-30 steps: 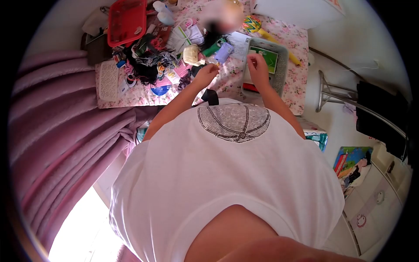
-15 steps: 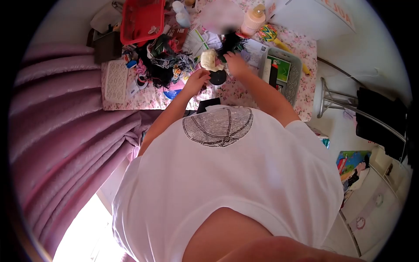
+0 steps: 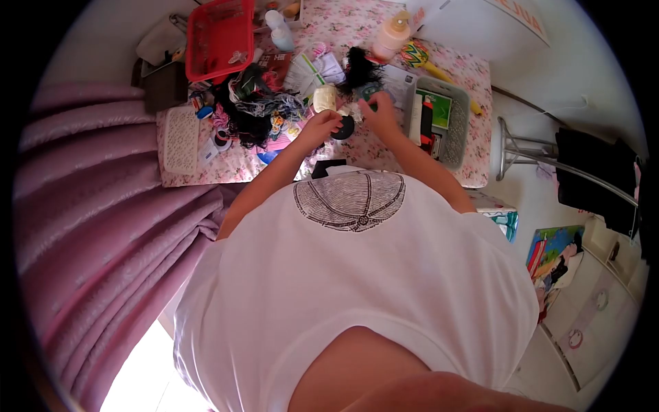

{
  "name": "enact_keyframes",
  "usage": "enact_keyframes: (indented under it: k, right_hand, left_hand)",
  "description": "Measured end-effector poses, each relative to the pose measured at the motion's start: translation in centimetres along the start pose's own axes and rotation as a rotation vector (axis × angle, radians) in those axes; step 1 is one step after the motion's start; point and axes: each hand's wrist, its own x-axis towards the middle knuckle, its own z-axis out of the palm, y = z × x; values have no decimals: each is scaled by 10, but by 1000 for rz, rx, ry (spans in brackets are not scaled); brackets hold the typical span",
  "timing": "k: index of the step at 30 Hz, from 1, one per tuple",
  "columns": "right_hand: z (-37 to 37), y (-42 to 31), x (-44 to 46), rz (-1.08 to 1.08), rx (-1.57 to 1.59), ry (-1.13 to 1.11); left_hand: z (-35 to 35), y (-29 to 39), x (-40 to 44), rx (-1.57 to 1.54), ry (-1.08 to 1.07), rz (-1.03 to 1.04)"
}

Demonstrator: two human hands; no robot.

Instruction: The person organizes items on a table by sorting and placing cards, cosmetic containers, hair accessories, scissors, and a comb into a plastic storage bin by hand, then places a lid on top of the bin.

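In the head view, a pinkish-purple curtain (image 3: pixel 96 161) is hanging on the left side of the room, and a flower-patterned tabletop (image 3: pixel 333 19) is carrying a crowd of small things in front of you. Your left hand (image 3: pixel 324 126) is resting with bent fingers just beside a black round piece (image 3: pixel 344 128), which is lying near the front of the tabletop; you are perhaps touching it, but I cannot tell whether you are gripping it. Your right hand (image 3: pixel 381 115) is reaching toward a dark green item (image 3: pixel 371 91), its fingers curling loosely, and I cannot tell whether they are pinching anything. Between and beyond your hands, a cream roll (image 3: pixel 325 98) is sitting near a fluffy black bundle (image 3: pixel 360 67). To the left, a tangled heap of yarn (image 3: pixel 250 103) is lying below a red tray (image 3: pixel 220 41), while a grey basket (image 3: pixel 460 130) is standing to the right, holding a green box (image 3: pixel 441 112)
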Motion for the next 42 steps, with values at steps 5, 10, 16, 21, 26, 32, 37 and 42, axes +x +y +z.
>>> enact_keyframes:
  k: [5,10,16,21,26,32,37,42]
  right_hand:
    - [-35,-1,-14,436,543,13]
    - [-79,9,-24,491,767,176]
    - [-118,67,-34,629,278,237]
    - [-110,115,-44,575,-86,107]
    - [-95,121,-39,606,-313,26]
    - [-100,85,-17,357,-244,28]
    - [-95,65,0,123,-180,90]
    - [-85,22,10,21,-200,8]
  left_hand:
    - [29,3,12,24,-38,39]
    - [52,1,29,72,-79,26]
    - [70,3,40,72,-89,21]
    - [72,-1,43,1,-66,50]
    - [61,3,37,9,-17,82]
    - [13,-20,54,182,414,219]
    - [-22,-24,56,831,581,448]
    - [-1,-11,35,1126,497,474]
